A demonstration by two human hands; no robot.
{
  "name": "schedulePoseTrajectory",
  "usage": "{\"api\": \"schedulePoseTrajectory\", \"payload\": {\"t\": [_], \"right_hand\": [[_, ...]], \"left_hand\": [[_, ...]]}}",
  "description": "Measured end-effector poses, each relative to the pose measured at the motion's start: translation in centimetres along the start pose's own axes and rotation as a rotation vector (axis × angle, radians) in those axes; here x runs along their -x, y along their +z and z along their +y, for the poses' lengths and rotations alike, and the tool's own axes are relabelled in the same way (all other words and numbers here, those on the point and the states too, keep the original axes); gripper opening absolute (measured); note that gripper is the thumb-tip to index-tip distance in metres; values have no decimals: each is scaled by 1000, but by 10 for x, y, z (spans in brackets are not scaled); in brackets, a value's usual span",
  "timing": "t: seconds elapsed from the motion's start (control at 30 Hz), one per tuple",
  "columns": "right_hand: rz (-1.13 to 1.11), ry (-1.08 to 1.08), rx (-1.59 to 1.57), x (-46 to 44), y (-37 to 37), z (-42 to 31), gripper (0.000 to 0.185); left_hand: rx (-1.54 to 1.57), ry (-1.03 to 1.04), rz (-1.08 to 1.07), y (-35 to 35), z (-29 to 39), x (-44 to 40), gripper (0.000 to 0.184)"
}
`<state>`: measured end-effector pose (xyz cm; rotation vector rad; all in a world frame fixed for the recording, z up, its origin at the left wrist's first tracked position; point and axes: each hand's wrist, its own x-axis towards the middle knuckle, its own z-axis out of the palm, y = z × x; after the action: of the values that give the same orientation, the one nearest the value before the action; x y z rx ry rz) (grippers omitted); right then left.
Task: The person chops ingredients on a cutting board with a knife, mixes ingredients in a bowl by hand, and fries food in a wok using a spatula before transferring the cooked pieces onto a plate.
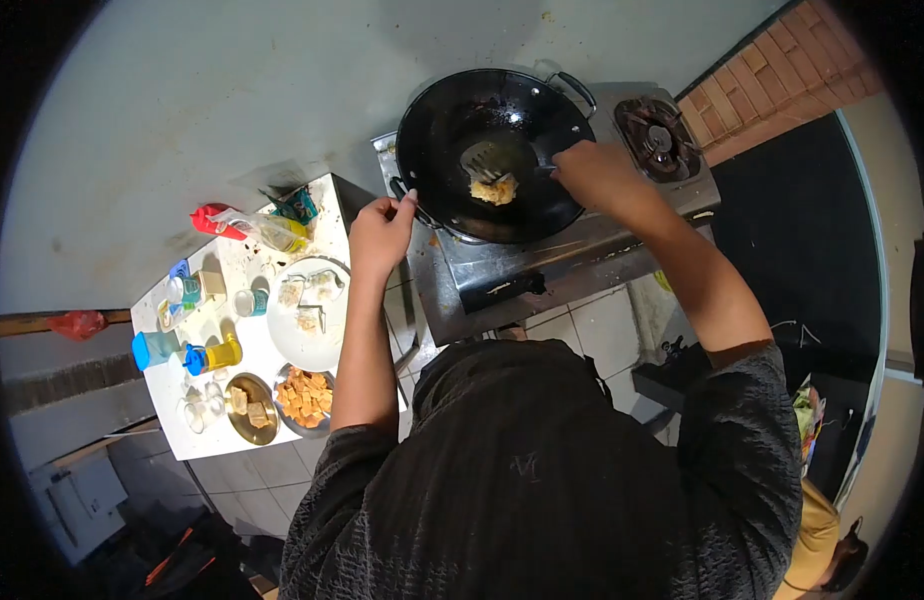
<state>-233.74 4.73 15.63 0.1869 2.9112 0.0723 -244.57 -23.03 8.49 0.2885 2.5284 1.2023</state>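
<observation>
A black wok (442, 120) sits on the stove, dark and shiny inside with some oil at the bottom. My left hand (380, 232) is closed on the wok's near-left handle. From the right side, my right hand (600, 178) grips the handle of a slotted spatula (485, 158), its blade down in the wok. Touching the blade is a golden-brown fried piece of food (494, 190). Most of the spatula's handle is hidden by my right hand.
Right of the wok is a second burner (660, 138) on the steel stove. On the white table (167, 395) at left stand a white plate (327, 352) with wrapped food, a bowl of orange-brown pieces (304, 398), a metal dish (244, 432), jars and an oil bag (274, 232).
</observation>
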Motion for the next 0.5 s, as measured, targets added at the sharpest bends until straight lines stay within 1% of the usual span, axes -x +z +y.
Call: {"api": "schedulePoseTrajectory", "payload": {"t": [0.07,0.13,0.2,0.27,0.33,0.37,0.4,0.47,0.5], "right_hand": [[27,14,-17,5,-2,-5,31],[-47,5,-60,12,-8,-8,30],[-39,1,-67,18,-16,-5,30],[-29,3,-74,22,-21,-1,30],[37,-26,-136,23,-24,2,31],[41,-10,-141,21,-24,4,31],[16,-37,-162,19,-24,5,32],[-4,-63,-187,15,-24,10,32],[-34,-110,-243,12,-25,13,33]], "left_hand": [[-21,28,11,1,-1,-4,46],[-45,60,21,4,-7,-11,45],[93,96,34,6,-16,-18,43],[119,91,9,0,-7,-15,43],[234,56,-34,-5,3,-11,42],[183,147,-7,-3,-5,-18,41],[178,155,-18,-2,-6,-19,41],[178,127,-48,-7,-1,-17,41],[205,84,-64,-8,0,-17,41]]}}
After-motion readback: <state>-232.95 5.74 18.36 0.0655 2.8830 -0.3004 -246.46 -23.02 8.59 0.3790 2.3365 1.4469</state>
